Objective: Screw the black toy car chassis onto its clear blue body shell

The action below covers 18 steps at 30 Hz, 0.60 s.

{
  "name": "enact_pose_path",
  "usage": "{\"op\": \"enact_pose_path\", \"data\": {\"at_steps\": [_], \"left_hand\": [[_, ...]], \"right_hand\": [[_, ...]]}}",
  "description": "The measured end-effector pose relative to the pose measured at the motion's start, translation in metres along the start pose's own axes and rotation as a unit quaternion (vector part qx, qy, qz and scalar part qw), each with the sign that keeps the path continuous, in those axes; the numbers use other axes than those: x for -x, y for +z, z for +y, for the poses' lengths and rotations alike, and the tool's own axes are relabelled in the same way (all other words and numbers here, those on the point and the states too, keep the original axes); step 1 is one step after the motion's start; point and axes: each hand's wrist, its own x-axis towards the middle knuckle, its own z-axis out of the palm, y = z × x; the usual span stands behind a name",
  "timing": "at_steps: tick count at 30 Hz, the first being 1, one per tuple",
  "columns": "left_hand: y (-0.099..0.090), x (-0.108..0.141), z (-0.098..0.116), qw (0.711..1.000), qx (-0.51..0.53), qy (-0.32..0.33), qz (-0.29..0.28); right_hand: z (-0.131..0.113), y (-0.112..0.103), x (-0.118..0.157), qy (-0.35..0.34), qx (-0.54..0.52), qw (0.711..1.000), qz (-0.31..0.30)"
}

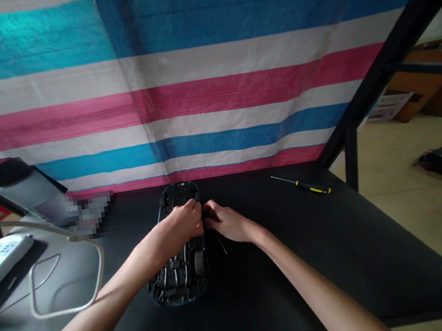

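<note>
A toy car [176, 273] lies upside down on the black table, its dark underside and wheels facing up. Across its middle rests my left hand [188, 219], fingers curled closed near the car's right edge; whatever is in them is hidden. My right hand [227, 222] is just beyond that edge, close to the left, with thumb and fingers bent together in a pinch. What it pinches is too dark to make out. A thin light rod [221, 243] shows below the right hand; I cannot tell whether it is held or lying on the table.
A black-and-yellow screwdriver [301, 184] lies at the back right of the table [300, 264]. To the left are a white power strip [0, 262], a looped pale cable [100, 275] and a clear container with a dark end [29, 192]. A striped sheet [206, 63] hangs behind.
</note>
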Motion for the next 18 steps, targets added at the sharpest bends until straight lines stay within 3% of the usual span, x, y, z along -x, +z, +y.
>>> {"op": "enact_pose_path", "data": {"at_steps": [4, 7, 13, 18], "left_hand": [[-0.004, 0.003, -0.012, 0.993, 0.115, 0.005, -0.002], [-0.007, 0.007, -0.015, 0.992, 0.124, -0.005, 0.013], [-0.021, 0.015, -0.002, 1.000, -0.020, -0.014, 0.007], [-0.035, 0.020, 0.008, 0.971, -0.228, 0.074, -0.026]], "right_hand": [[-0.001, 0.000, 0.000, -0.006, -0.007, 1.000, -0.007], [-0.002, 0.000, 0.000, -0.010, -0.015, 1.000, -0.010], [-0.002, 0.000, 0.001, -0.006, -0.021, 1.000, -0.010], [-0.003, -0.001, 0.002, -0.006, -0.021, 1.000, -0.010]]}}
